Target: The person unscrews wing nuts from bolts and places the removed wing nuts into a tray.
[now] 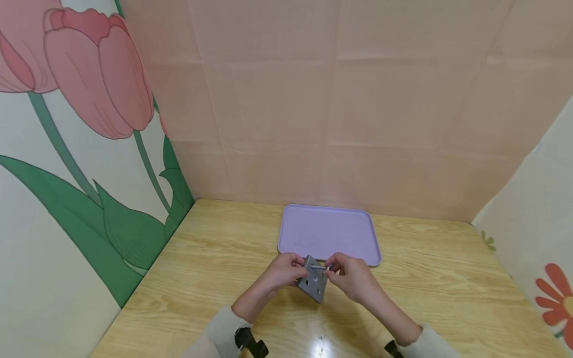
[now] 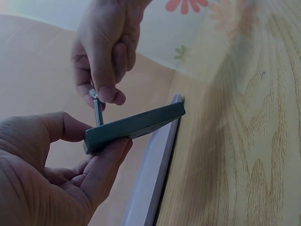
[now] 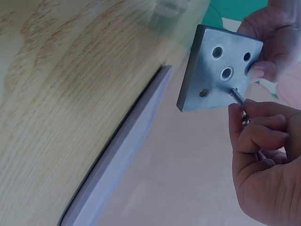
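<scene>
A square grey metal plate (image 1: 315, 285) with several round holes is held tilted above the table, near the tray's front edge. My left hand (image 1: 283, 271) pinches it at one edge, with the thumb on one face and fingers on the other, as the left wrist view shows. In my right hand (image 1: 352, 277), thumb and fingertips pinch the head end of a silver threaded bolt (image 3: 238, 96). The tip of the bolt stands at a corner hole of the plate (image 3: 214, 77), and its shank sticks out from the face. Fingers partly hide the bolt's head.
Just beyond the hands, a purple tray (image 1: 329, 228) with a raised rim lies on the wood-grain table (image 1: 224, 268). A beige covering (image 1: 335, 109) hangs behind the table. Flower-printed walls stand at the left and right.
</scene>
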The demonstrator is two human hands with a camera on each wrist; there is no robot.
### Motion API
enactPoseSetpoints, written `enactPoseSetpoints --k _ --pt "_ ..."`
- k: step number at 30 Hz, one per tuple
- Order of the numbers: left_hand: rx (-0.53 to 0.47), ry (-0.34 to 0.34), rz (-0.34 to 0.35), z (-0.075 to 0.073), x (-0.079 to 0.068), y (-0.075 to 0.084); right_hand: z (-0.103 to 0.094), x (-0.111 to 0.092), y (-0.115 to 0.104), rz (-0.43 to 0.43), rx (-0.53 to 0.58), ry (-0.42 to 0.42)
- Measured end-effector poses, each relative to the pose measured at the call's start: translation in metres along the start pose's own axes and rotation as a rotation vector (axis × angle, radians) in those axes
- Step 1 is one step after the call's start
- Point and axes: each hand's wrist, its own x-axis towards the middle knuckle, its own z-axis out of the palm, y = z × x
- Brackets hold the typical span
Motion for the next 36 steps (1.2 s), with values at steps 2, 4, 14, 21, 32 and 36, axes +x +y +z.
enactPoseSetpoints --k 2,4,14,21,32,36 --pt "0.0 0.003 -0.005 0.0 0.0 0.0 0.0 0.0 0.0 -0.007 -0.004 0.003" --pt "-0.001 0.005 -0.011 0.0 0.0 0.0 -0.001 0.0 0.0 0.017 0.016 -0.009" --pt "-0.049 0.004 -0.021 0.005 0.003 -0.006 -0.007 0.004 0.003 0.016 0.106 -0.02" --pt "-0.058 -0.001 -0.029 0.01 0.004 -0.012 -0.011 0.009 0.008 -0.009 0.054 0.007" --pt "-0.039 0.006 -0.078 0.023 0.005 -0.024 -0.016 0.025 0.024 -0.018 -0.072 0.023" --pt "-0.055 -0.008 -0.092 0.026 0.005 -0.027 -0.015 0.032 0.031 -0.032 -0.112 0.018"
